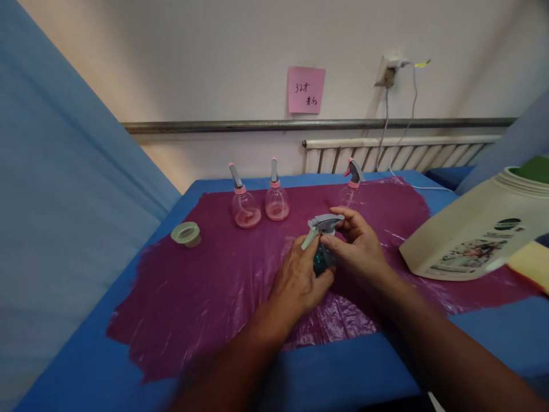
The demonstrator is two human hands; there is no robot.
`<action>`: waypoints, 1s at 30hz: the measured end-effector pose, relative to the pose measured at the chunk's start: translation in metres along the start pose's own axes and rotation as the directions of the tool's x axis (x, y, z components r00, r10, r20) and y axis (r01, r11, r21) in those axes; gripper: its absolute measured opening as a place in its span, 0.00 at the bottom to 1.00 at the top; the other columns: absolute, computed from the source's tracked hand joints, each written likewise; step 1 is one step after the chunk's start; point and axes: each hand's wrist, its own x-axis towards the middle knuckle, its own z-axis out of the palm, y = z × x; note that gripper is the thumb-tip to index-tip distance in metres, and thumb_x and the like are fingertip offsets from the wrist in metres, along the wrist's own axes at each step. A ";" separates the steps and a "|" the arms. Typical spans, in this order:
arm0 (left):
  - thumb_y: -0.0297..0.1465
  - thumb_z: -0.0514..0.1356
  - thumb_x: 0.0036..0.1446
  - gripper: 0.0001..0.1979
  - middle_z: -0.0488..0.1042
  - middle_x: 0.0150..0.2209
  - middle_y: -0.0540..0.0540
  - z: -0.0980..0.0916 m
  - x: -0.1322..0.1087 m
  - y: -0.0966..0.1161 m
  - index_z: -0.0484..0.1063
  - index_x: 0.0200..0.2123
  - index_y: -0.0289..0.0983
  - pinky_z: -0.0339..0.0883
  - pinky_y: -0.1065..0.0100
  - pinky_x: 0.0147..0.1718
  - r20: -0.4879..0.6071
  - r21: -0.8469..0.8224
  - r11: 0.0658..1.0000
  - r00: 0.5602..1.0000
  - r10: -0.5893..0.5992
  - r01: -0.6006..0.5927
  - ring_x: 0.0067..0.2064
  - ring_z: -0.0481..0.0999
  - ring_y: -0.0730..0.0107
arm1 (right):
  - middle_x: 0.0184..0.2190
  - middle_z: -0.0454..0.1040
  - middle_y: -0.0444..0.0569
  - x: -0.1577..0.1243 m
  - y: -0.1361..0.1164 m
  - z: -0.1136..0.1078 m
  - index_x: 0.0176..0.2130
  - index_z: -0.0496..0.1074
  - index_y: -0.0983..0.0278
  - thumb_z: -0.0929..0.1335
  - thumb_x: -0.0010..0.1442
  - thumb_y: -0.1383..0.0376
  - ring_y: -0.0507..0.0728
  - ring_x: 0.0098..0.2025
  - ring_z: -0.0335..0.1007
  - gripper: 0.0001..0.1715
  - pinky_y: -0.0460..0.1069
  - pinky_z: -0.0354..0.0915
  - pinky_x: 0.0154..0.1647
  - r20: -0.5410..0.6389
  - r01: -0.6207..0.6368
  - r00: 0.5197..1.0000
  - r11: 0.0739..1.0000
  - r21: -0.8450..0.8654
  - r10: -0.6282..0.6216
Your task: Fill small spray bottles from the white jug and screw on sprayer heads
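Between my two hands stands a spray bottle [322, 260] with a dark green body and a grey trigger head. My left hand [300, 277] wraps round its body from the left, the thumb low at the front. My right hand [358, 240] closes on the collar just beneath the grey spray head [325, 222], thumb in front and fingers behind. Much of the bottle is hidden by my fingers. Behind my right hand is a clear spray bottle [351, 195] with a pink collar. Further left are two more, one [246, 209] beside the other [277, 201], each holding some pink liquid.
A purple plastic sheet [206, 286] covers much of the blue table [334, 372]. A large cream jug [463, 229] with a green cap is at the right. A small pale green cup [186, 233] sits at the left. Blue curtain [64, 171] hangs on the left; a cord [422, 187] trails behind.
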 end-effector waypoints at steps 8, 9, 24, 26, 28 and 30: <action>0.34 0.70 0.68 0.44 0.69 0.78 0.41 0.001 -0.001 -0.003 0.59 0.82 0.51 0.68 0.38 0.76 0.000 0.019 1.000 1.000 0.025 -0.025 0.77 0.71 0.41 | 0.57 0.85 0.53 -0.012 -0.005 -0.002 0.72 0.72 0.51 0.82 0.65 0.49 0.63 0.59 0.83 0.43 0.61 0.77 0.64 0.071 -0.003 0.997 0.997 0.072 -0.002; 0.34 0.70 0.68 0.43 0.69 0.78 0.41 0.000 0.000 -0.001 0.60 0.81 0.52 0.68 0.38 0.76 0.006 0.024 1.000 1.000 0.018 -0.018 0.77 0.71 0.41 | 0.57 0.86 0.54 -0.014 -0.006 -0.003 0.72 0.71 0.52 0.80 0.67 0.48 0.64 0.59 0.83 0.42 0.61 0.77 0.63 0.085 -0.016 0.996 0.997 0.077 0.009; 0.32 0.70 0.66 0.43 0.69 0.78 0.40 -0.001 0.002 0.002 0.61 0.80 0.49 0.68 0.39 0.77 0.010 0.012 1.000 1.000 -0.002 0.002 0.78 0.70 0.42 | 0.57 0.84 0.52 -0.010 0.000 0.001 0.68 0.74 0.52 0.84 0.62 0.52 0.63 0.59 0.82 0.41 0.62 0.75 0.68 0.037 0.051 0.998 0.999 0.018 -0.052; 0.33 0.70 0.66 0.42 0.69 0.77 0.40 -0.002 0.002 0.003 0.62 0.79 0.49 0.68 0.38 0.76 0.015 0.015 1.000 1.000 0.014 -0.014 0.77 0.71 0.42 | 0.58 0.85 0.52 -0.014 -0.002 0.000 0.71 0.72 0.52 0.80 0.67 0.51 0.63 0.60 0.83 0.39 0.62 0.76 0.67 0.073 0.035 0.997 0.998 0.059 -0.039; 0.33 0.70 0.66 0.41 0.71 0.76 0.39 -0.003 0.002 0.003 0.63 0.79 0.47 0.70 0.38 0.75 0.010 0.017 1.000 1.000 0.023 -0.023 0.76 0.72 0.42 | 0.55 0.87 0.52 -0.016 -0.002 -0.001 0.71 0.72 0.52 0.79 0.69 0.51 0.63 0.58 0.85 0.37 0.60 0.78 0.63 0.083 0.004 0.996 0.996 0.091 -0.012; 0.33 0.70 0.66 0.41 0.71 0.76 0.38 -0.003 0.002 0.004 0.62 0.79 0.46 0.70 0.38 0.75 0.001 0.026 0.999 1.000 0.025 -0.025 0.76 0.73 0.42 | 0.54 0.88 0.51 -0.016 0.001 -0.002 0.70 0.73 0.52 0.80 0.68 0.52 0.62 0.55 0.85 0.37 0.59 0.79 0.59 0.078 -0.022 0.997 0.993 0.112 0.013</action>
